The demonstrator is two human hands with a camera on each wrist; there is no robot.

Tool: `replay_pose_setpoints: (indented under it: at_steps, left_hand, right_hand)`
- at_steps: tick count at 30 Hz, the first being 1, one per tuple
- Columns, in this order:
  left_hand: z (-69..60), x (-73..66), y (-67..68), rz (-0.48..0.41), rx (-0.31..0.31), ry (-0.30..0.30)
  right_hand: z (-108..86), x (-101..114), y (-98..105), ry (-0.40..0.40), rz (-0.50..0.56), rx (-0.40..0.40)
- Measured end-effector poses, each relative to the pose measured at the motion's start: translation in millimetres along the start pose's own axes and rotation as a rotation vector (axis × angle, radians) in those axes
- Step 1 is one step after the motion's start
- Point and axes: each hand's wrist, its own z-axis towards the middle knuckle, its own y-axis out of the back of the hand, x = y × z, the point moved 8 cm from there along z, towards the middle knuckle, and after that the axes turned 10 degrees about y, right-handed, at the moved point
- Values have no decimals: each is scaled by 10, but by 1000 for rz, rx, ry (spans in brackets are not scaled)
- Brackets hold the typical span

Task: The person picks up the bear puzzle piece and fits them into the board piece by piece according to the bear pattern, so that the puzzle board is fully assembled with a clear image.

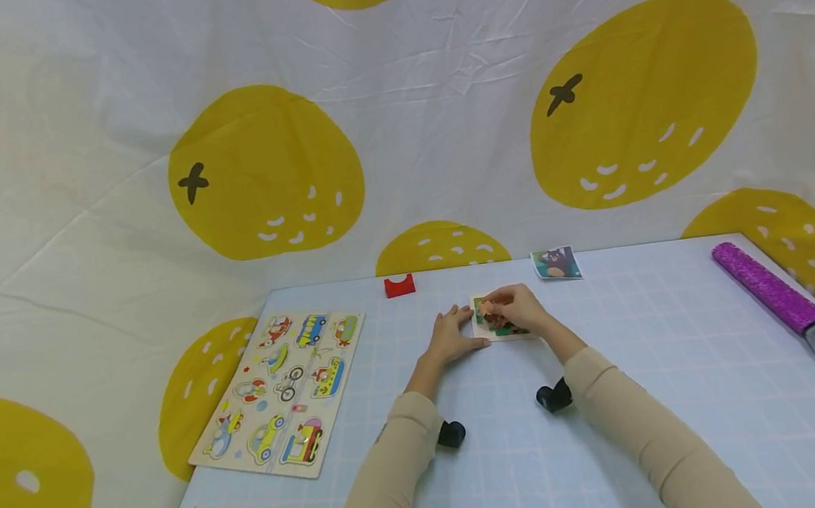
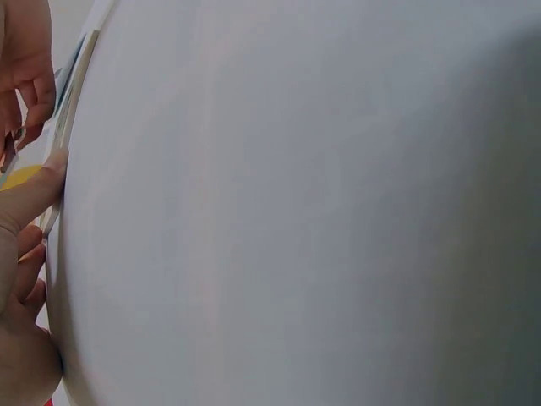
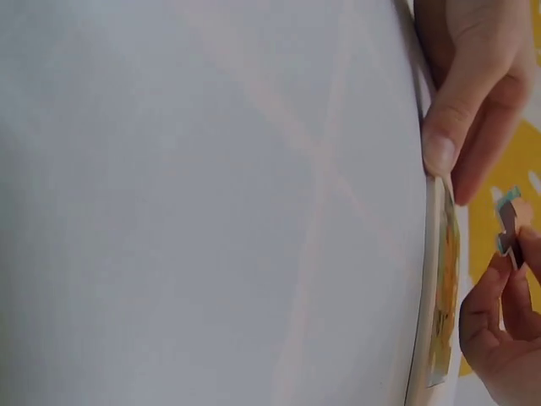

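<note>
A small jigsaw puzzle board (image 1: 480, 333) with a pale rim and a coloured picture lies flat at the middle back of the table. My left hand (image 1: 451, 339) rests against its left side, fingers spread. The thumb (image 3: 441, 152) presses on the near edge at a corner. Over the board, my right hand (image 1: 523, 310) pinches a small puzzle piece (image 3: 510, 222) between thumb and fingers. The piece looks brown and peach with a bit of teal, and it is held clear of the board in the right wrist view. My right hand covers part of the board's picture.
A wooden board with vehicle pieces (image 1: 283, 394) lies at the left. Behind are a red block (image 1: 399, 287) and a bear picture card (image 1: 556, 264). A purple glitter microphone (image 1: 774, 288) lies on the right. The pale checked table (image 1: 508, 477) meets a patterned cloth backdrop (image 1: 442, 158).
</note>
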Motion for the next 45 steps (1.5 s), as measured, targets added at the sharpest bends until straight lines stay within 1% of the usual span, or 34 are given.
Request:
replay_pose_setpoints:
  at_steps: [5,9,11,13,18,20,25,28,33,36,41,43,45]
  left_hand:
    - [-3,-3,6,15,-8,3]
    - [-8,-10,5,7,-9,-7]
    - [-7,-9,1,-5,-5,-11]
    - [-6,-12,0,-10,-6,-17]
    - [-7,-12,7,-4,-16,-15]
    - [-10,-10,7,-2,-15,-9]
    - [-12,-10,2,-4,-13,-6]
    - [-11,-8,5,-8,-13,-8]
    - [-6,-12,7,-16,-9,-19]
    - [1,-13,3,-23,-8,-23]
    - [-6,-8,3,-27,-3,-11]
    - [-12,-10,9,-26,-4,-6]
    - [-14,-10,12,-25,-2,1]
  right_hand:
    - [-5,27,23,20,49,19]
    - [-10,0,9,17,139,23]
    - [-16,-1,4,24,153,29]
    - [-18,-1,0,32,143,35]
    - [-19,6,30,56,34,32]
    - [-18,3,49,68,36,24]
    - [-20,23,113,120,157,-18]
    - [-19,29,156,128,205,-56]
    - [-19,41,204,129,254,-109]
    - [-28,49,215,124,322,-124]
    - [-51,43,233,86,452,-165]
    - [-54,36,246,75,472,-181]
    - [-57,31,268,68,450,-194]
